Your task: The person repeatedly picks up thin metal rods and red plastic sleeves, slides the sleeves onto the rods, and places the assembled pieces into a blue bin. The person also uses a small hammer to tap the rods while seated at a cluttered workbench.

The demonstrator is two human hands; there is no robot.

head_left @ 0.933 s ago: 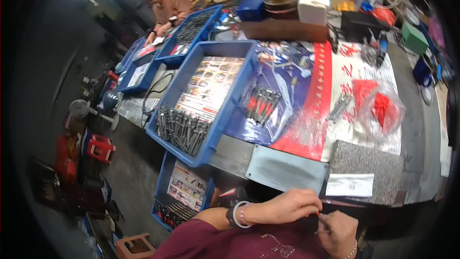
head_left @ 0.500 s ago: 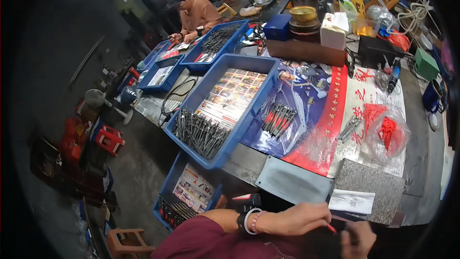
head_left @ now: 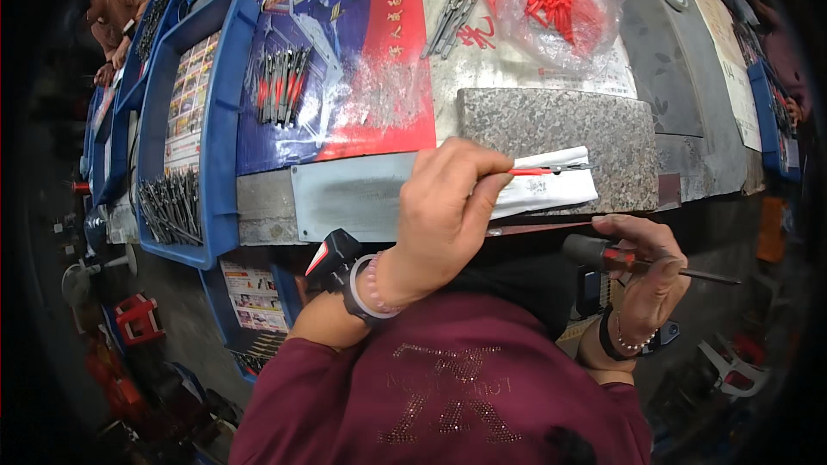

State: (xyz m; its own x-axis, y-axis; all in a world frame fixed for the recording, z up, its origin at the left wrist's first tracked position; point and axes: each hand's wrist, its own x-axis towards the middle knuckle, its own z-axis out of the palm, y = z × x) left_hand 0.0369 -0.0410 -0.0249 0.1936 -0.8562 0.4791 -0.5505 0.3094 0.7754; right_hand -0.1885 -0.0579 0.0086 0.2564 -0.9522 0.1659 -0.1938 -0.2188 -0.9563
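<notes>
My left hand [head_left: 452, 207] pinches a slim red-and-metal piece [head_left: 551, 170] between thumb and forefinger. Its dark metal end points right, over a folded white cloth [head_left: 560, 198] on a speckled stone slab [head_left: 560, 116]. My right hand [head_left: 650, 275] is wrapped round a screwdriver, off the table's near edge. The screwdriver's black-and-red handle [head_left: 594, 254] shows left of the fingers, and its shaft points right. Similar slim pieces with red parts [head_left: 280, 90] lie in a row on the poster. A clear plastic bag [head_left: 594, 13] holds several small red parts [head_left: 551, 2].
Plain grey slim pieces [head_left: 450, 24] lie left of the bag. A blue tray [head_left: 228, 120] with many dark metal pieces stands at left, another blue tray [head_left: 211, 293] below it. A grey plate [head_left: 345, 194] lies along the near edge. A person [head_left: 125, 9] sits far left.
My view has swung down and to the right. My hands have moved apart; the left has brought the red-and-metal piece over the cloth, and the right now shows a screwdriver.
</notes>
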